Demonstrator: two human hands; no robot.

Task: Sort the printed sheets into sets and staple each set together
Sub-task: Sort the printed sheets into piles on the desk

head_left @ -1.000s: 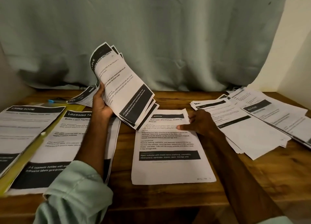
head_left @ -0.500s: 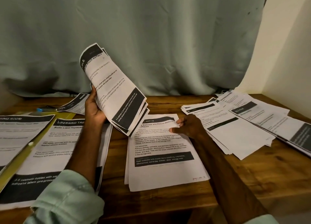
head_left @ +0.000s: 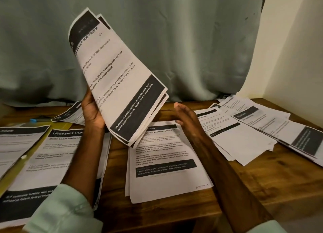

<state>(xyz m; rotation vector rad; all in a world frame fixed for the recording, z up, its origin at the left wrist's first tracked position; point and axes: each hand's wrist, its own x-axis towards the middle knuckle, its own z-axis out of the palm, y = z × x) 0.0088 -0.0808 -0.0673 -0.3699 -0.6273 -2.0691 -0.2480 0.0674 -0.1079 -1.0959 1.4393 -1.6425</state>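
Left hand [head_left: 92,113] grips a sheaf [head_left: 113,78] of printed sheets by its lower left edge. The sheaf is raised off the bench [head_left: 262,189] and tilted, black header at 11 o'clock, black footer bar at 5 o'clock, several sheets fanned at the lower corner. Top page text mentions jewelry and a velvet pouch. Right hand [head_left: 187,117] is wide, fingers straight and together, holding nothing. It sits at 3 o'clock of the sheaf's lower corner, over the top edge of the centre stack [head_left: 166,162]; can't tell if it touches either. Centre stack lies flat at 6 o'clock of the sheaf: a few sheets, edges not squared, heading about a suitcase. At 9 o'clock of it is the DRESSING TABLE stack [head_left: 57,159], partly under the left forearm and pale green sleeve [head_left: 61,206]. Further out at 9 o'clock is the ROOM stack [head_left: 15,145], cut by the frame edge. A yellow folder [head_left: 66,126] shows beneath those two. At 12 o'clock of the DRESSING TABLE stack is a lone sheet [head_left: 70,113], and at 11 o'clock a blue pen [head_left: 33,120], blurred. At 3 o'clock of the centre stack, a loose spread [head_left: 244,138] of overlapping sheets runs to the bench's right rear corner. Grey-green curtain [head_left: 174,40] behind, cream wall [head_left: 297,57] at 2 o'clock.
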